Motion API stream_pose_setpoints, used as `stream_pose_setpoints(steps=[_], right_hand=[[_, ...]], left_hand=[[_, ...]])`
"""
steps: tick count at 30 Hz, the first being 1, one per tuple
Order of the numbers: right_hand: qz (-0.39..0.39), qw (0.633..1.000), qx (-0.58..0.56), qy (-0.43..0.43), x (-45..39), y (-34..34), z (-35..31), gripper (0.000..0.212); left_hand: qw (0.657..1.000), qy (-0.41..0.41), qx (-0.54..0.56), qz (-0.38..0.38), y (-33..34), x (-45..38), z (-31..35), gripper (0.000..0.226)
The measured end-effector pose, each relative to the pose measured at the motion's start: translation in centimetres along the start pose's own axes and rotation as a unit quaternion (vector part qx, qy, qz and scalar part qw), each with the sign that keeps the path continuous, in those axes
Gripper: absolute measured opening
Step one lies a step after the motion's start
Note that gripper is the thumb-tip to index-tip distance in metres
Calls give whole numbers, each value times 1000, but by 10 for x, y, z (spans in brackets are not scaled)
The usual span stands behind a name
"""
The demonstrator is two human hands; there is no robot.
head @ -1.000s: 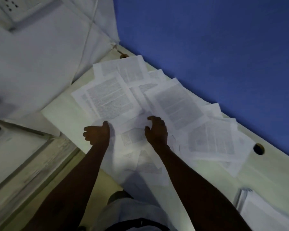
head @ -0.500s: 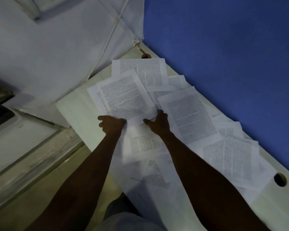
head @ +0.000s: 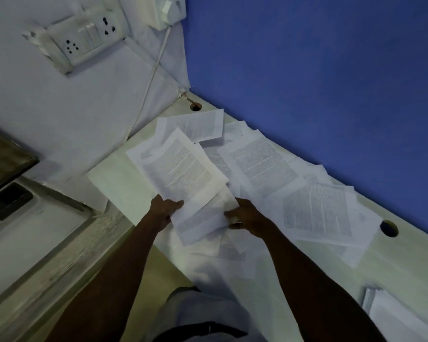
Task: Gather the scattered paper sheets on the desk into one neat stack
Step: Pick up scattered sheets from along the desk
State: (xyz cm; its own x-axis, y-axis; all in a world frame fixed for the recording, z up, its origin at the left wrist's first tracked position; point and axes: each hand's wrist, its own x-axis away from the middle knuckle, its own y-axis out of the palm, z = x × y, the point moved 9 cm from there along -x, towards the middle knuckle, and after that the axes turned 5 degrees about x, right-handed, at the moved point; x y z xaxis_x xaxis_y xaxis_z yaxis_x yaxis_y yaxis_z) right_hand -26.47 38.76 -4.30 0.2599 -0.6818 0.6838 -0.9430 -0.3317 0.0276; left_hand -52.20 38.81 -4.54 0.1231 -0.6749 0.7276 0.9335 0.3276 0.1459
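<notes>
Now we've lifted a few printed sheets (head: 183, 174) off the desk (head: 116, 183), left hand (head: 164, 209) and right hand (head: 245, 217) pinching their near edges so they'll square up.

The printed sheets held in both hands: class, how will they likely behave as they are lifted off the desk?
Probably floppy: the printed sheets are thin and held only at their near edge by the left hand and right hand. Likely to slide apart: their edges are already fanned, not squared. Probably light, since each grip is only at the edge.
</notes>
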Motion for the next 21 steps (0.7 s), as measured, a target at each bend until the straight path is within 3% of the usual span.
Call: stream_pose_setpoints(steps=[6,13,16,19,21], right_hand=[[-7,985,-165,55,47,-9,46,40],[82,995,4,59,56,4,64,55],[197,976,-60,67,44,6,72,80],[389,912,-42,122,53,-7,78,100],[447,873,-32,192,61,-6,86,99]], left_hand=[[996,3,-60,-61,9,41,-28,49],[983,-37,-163,-78,-9,46,-52,57],[958,-84,-244,-127,-17,34,-59,49],[928,-137,-305,-165,-26,25,-59,30],[925,-145,-298,-187,-27,21,-52,27]])
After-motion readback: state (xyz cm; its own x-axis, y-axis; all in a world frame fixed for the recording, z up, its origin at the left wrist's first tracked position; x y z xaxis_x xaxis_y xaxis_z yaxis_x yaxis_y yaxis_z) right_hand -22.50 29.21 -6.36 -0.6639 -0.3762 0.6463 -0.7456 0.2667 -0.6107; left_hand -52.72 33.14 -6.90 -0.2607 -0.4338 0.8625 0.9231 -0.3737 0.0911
